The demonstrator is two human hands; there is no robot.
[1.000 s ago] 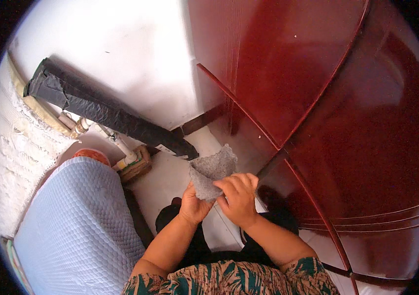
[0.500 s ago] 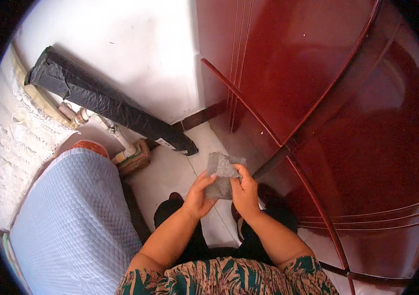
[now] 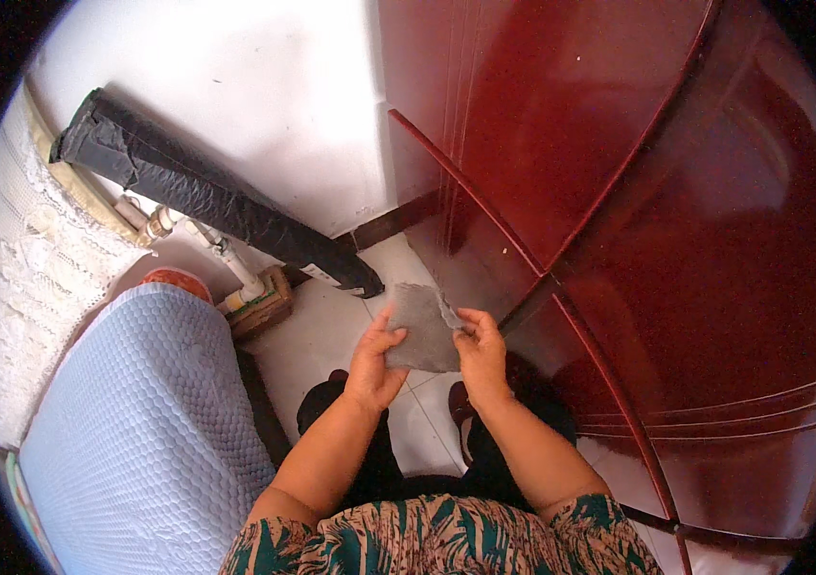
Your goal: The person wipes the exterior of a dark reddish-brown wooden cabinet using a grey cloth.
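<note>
A grey cloth (image 3: 424, 331), folded into a small rough square, is held up between my two hands over the tiled floor. My left hand (image 3: 372, 362) grips its left edge, thumb on top and fingers mostly behind. At the right edge my right hand (image 3: 482, 356) pinches the cloth between thumb and fingers, close to a raised, crumpled fold. Which parts lie beneath the cloth is hidden.
On my left is a bed or seat under a light blue quilted cover (image 3: 154, 383). A long black wrapped roll (image 3: 226, 206) leans against the white wall near pipes (image 3: 226, 257). Glossy dark red panels (image 3: 695, 287) stand on my right.
The grey cloth has been spread flatter; the flap that lay folded over its middle is now at the right edge. My left hand has shifted slightly left and up.
</note>
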